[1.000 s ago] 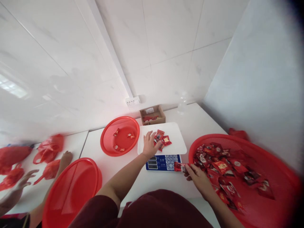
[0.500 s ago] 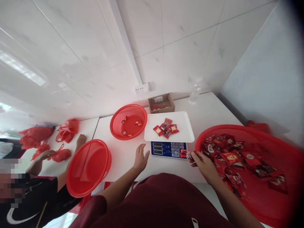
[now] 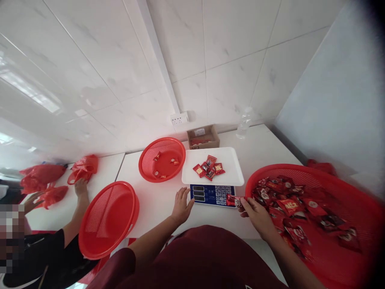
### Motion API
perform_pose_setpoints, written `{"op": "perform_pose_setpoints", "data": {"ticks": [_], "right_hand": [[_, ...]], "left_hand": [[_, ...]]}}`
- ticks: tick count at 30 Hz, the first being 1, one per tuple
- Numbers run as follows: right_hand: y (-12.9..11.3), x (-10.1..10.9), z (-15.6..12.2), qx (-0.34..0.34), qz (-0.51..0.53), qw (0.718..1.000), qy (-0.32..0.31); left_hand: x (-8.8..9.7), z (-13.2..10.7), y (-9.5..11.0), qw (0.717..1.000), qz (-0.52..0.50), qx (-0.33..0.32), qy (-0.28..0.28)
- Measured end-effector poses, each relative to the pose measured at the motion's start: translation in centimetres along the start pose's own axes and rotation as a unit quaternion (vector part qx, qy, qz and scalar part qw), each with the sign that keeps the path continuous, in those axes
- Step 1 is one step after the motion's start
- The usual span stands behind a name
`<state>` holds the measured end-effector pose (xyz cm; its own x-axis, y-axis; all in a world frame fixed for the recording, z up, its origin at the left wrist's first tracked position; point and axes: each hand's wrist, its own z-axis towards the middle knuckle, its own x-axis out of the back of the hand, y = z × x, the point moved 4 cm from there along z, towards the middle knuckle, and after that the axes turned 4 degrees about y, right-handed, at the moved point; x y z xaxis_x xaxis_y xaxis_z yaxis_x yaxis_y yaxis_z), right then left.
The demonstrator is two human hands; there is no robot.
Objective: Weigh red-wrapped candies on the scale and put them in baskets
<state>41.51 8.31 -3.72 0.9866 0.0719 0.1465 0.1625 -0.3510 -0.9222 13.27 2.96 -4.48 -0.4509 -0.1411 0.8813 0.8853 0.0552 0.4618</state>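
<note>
Between the fingers of my right hand (image 3: 253,210) is a red candy packet (image 3: 233,200), held over the right end of the scale's blue keypad (image 3: 212,194). My left hand (image 3: 182,206) holds nothing; its fingers are apart beside the left edge of the keypad. On the scale's white tray (image 3: 233,169) lies a small pile of red packets (image 3: 209,166). Just right of my right hand stands a large red basket (image 3: 337,172) with many red and dark packets (image 3: 291,204) in it.
A round red basket (image 3: 144,158) holds several packets at the back left. Nearer stands another red basket (image 3: 110,218). Behind the scale are a cardboard box (image 3: 203,137) and a clear bottle (image 3: 244,123). At left, a co-worker's hand (image 3: 80,187) touches red plastic bags (image 3: 85,165).
My left hand has shifted slightly right, closer to the keypad. My right hand still holds the packet in nearly the same place. The co-worker's hand has reached toward the rear bags.
</note>
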Motion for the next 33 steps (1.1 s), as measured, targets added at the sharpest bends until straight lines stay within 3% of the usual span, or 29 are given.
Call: {"op": "perform_pose_setpoints", "data": {"ticks": [5, 10, 13, 17, 20, 22, 25, 31, 33], "right_hand": [[0.1, -0.1, 0.1, -0.001, 0.001, 1.0, -0.002], [0.5, -0.1, 0.3, -0.008, -0.001, 1.0, -0.008], [0.2, 0.0, 0.2, -0.012, 0.008, 1.0, -0.006], [-0.4, 0.0, 0.1, -0.014, 0.015, 1.0, -0.006], [-0.2, 0.0, 0.2, -0.02, 0.023, 0.999, -0.011], [0.1, 0.0, 0.4, -0.025, 0.029, 0.999, -0.013], [0.3, 0.0, 0.6, -0.024, 0.042, 0.999, -0.012], [0.0, 0.1, 0.5, -0.032, 0.057, 0.998, 0.003], [0.0, 0.2, 0.5, -0.036, 0.06, 0.998, 0.005]], "left_hand": [[2.1, 3.4, -2.5, 0.994, 0.096, 0.047, 0.026], [6.2, 6.2, -8.0, 0.967, 0.192, 0.167, 0.02], [9.0, 6.3, -11.5, 0.951, 0.231, 0.204, -0.021], [12.8, 5.2, -14.7, 0.944, 0.264, 0.195, -0.033], [14.7, 4.0, -16.5, 0.911, 0.358, 0.197, -0.057], [15.2, 3.4, -17.6, 0.883, 0.419, 0.192, -0.086], [15.3, 3.4, -18.6, 0.864, 0.462, 0.168, -0.111], [14.6, 5.8, -19.3, 0.871, 0.453, 0.076, -0.174], [15.0, 6.5, -20.0, 0.869, 0.459, 0.063, -0.172]]}}
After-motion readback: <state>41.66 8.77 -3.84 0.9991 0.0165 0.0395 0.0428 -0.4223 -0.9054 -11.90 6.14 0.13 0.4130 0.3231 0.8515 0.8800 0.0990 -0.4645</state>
